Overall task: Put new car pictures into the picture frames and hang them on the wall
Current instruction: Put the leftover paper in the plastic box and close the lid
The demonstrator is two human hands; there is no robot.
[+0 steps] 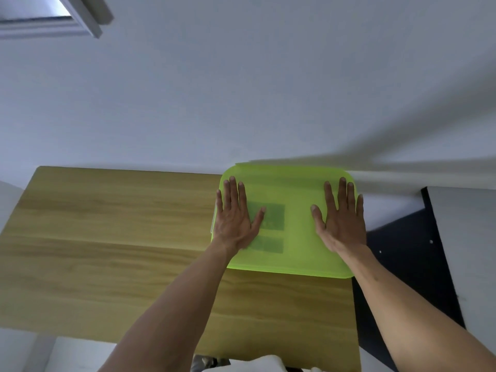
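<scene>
A lime-green plastic lid (pixel 292 183) covers a box at the far right end of the wooden table (pixel 107 237). Two dark rectangles show faintly through the lid's middle. My left hand (pixel 236 218) lies flat on the lid's left part, fingers straight and spread. My right hand (pixel 339 218) lies flat on its right part in the same way. No picture frames or car pictures are in view.
A white wall (pixel 241 89) rises right behind the table. A dark panel (pixel 402 259) stands off the table's right edge. A grey window or door frame (pixel 77 20) shows at the top left. White cloth (pixel 265 365) sits at the bottom edge.
</scene>
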